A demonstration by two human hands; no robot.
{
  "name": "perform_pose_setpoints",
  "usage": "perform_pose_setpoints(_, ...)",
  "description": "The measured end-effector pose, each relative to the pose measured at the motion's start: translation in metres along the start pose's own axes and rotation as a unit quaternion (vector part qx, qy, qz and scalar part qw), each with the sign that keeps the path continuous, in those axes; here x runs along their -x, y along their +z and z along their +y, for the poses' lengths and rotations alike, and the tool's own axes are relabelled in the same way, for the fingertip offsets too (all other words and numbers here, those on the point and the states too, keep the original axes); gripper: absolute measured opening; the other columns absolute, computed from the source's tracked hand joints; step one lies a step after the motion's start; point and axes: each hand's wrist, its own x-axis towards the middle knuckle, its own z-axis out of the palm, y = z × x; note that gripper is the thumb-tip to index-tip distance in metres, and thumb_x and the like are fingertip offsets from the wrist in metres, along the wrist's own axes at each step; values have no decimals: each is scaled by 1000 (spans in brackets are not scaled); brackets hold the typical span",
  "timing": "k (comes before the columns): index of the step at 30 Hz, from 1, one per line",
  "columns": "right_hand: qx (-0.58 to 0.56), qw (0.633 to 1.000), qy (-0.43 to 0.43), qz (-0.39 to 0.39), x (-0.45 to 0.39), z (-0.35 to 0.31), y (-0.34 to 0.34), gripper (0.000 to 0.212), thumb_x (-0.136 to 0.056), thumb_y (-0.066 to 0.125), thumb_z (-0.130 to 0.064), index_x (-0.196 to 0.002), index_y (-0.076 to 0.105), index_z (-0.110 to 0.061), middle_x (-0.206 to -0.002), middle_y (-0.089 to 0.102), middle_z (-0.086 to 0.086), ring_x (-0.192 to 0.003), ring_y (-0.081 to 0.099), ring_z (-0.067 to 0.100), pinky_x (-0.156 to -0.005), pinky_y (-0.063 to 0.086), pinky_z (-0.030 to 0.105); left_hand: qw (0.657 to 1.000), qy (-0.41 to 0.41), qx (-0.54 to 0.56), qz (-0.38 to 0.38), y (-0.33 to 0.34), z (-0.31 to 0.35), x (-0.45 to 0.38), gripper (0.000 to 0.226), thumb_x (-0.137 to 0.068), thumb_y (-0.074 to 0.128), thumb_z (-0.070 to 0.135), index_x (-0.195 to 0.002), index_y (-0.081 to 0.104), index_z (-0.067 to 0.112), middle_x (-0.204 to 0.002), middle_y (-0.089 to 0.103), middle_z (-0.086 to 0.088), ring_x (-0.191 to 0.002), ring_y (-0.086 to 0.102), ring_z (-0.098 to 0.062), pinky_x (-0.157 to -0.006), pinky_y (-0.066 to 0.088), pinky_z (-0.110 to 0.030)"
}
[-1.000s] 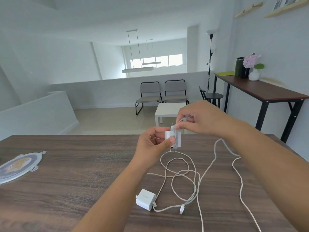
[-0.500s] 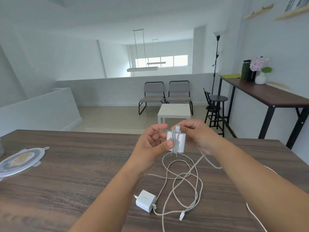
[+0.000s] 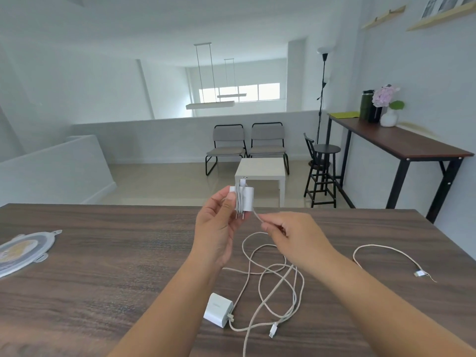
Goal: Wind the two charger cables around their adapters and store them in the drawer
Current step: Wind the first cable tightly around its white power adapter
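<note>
Held adapter (image 3: 244, 199) partly covered: left edge behind the thumb of the left hand (image 3: 219, 233), front face crossed by wound cable turns; number of turns not countable. Cable (image 3: 258, 217) vanishing inside the curled fingers of the right hand (image 3: 288, 235); grip point unseen. Loose cable loops (image 3: 273, 284) on the table (image 3: 103, 279) overlapping, so which strand belongs to which adapter not separable; one strand cut off at the near edge. Second adapter (image 3: 218, 309): printed marking too small to read. Round lid (image 3: 23, 249) at far left cropped by the left edge, pattern blurred. Both forearms cut off at the near edge. Drawer nowhere visible.
</note>
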Motion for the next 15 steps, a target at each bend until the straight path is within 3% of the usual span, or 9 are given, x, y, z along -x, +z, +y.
perform_pose_setpoints(2, 91, 995, -41, -28, 1, -4, -3, 20, -94, 48, -31, -88, 67, -25, -80, 66, -12, -75, 58, 9, -69, 49, 30, 987, 61, -148, 19, -5, -2, -1, 16, -92, 62, 13, -108, 63, 14, -99, 68, -3, -86, 66, -17, -78, 57, -35)
perform_pose_setpoints(5, 162, 984, -65, -35, -1, -5, -17, 20, -94, 45, -32, -86, 62, -27, -83, 63, -11, -78, 57, 13, -67, 46, 31, 898, 182, -399, -26, -16, -7, 2, 19, -89, 68, 20, -103, 65, 31, -101, 68, 11, -91, 65, -7, -76, 54, -22)
perform_pose_setpoints(8, 186, 975, -99, -71, -5, -5, -27, 25, -96, 41, -35, -107, 64, -31, -102, 65, -14, -95, 60, 11, -76, 50, 33, 843, 236, -478, -69, -19, -7, 4, 22, -89, 68, 21, -107, 66, 33, -103, 64, 12, -93, 61, 0, -73, 48, -11)
perform_pose_setpoints(11, 196, 969, -130, -72, -8, -3, -30, 25, -96, 42, -36, -107, 64, -32, -101, 64, -15, -95, 59, 10, -75, 49, 30, 801, 269, -523, -114, -17, -5, 5, 24, -89, 68, 23, -113, 69, 26, -103, 63, 13, -94, 61, -1, -76, 49, -12)
perform_pose_setpoints(13, 184, 971, -145, -50, -10, -2, -33, 21, -94, 47, -36, -101, 66, -32, -92, 64, -16, -88, 59, 7, -70, 47, 28, 819, 244, -503, -129, -14, -2, 7, 27, -88, 70, 22, -114, 69, 28, -104, 64, 13, -93, 62, -1, -79, 49, -15)
perform_pose_setpoints(15, 147, 979, -139, -34, -11, 0, -36, 14, -91, 54, -35, -92, 67, -31, -80, 58, -20, -75, 54, -3, -64, 42, 25, 866, 183, -443, -142, -13, 0, 8, 31, -86, 71, 19, -114, 69, 34, -106, 66, 10, -93, 65, -4, -85, 51, -21)
